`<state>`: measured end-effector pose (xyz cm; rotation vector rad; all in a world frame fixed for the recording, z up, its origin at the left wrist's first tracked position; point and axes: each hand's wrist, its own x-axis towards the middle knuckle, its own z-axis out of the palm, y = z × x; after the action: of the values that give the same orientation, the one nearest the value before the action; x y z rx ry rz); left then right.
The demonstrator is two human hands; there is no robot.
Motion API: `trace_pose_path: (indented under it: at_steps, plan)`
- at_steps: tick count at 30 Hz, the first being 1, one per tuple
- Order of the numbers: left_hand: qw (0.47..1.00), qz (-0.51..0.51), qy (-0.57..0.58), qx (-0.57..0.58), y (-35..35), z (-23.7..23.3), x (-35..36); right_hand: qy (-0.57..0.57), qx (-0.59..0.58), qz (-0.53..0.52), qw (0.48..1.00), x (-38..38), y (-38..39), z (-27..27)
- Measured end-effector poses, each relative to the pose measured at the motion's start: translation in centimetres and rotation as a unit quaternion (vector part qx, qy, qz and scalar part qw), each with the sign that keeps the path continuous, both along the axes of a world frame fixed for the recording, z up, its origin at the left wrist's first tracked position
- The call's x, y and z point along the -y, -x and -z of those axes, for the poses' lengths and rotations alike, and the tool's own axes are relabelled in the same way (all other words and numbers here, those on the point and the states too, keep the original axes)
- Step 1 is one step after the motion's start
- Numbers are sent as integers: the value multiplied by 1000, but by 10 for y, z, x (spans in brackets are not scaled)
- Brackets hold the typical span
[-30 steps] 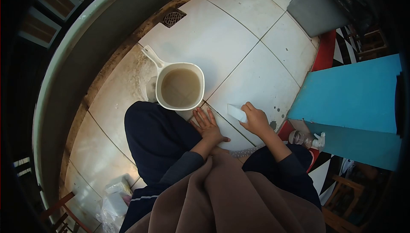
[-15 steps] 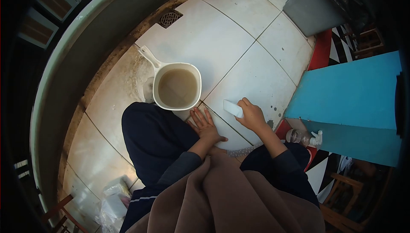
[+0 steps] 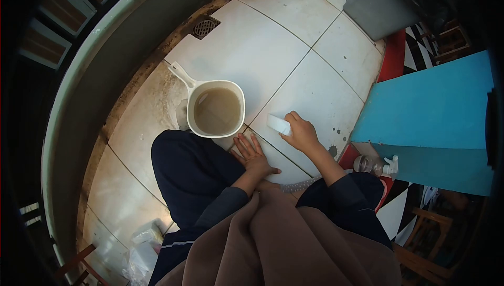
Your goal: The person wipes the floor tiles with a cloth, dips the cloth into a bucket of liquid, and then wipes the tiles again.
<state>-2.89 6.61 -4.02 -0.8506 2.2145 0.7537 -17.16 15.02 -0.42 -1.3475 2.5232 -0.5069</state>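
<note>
A white block is gripped in my right hand, low over or on the white floor tiles; contact is not clear. My left hand lies flat on the tiles with its fingers spread, holding nothing. Just beyond it stands a white dipper with cloudy brownish water inside, its handle pointing to the upper left. Something greyish, too unclear to name, lies against the dipper's left side.
A floor drain sits by the low curved wall. At right are a blue block-like structure, a clear spray bottle and a grey bin. A plastic bag lies at the lower left.
My right hand has moved slightly to the left and up with the white block. My left hand remains flat on the floor. The view has shifted a little.
</note>
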Motion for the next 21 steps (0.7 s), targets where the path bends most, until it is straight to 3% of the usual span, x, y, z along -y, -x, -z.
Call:
trace_pose_path:
  at_steps: [7,16,21]
  plan:
    - [1000,-7,18,3,1,3,-4,-74,-4,13,997,-82,-14,-18]
    - [1000,1,4,-2,-2,0,0,15,-31,82,996,10,9,3]
    - [1000,7,9,4,1,4,-1,-20,1,44,999,-47,-7,-4]
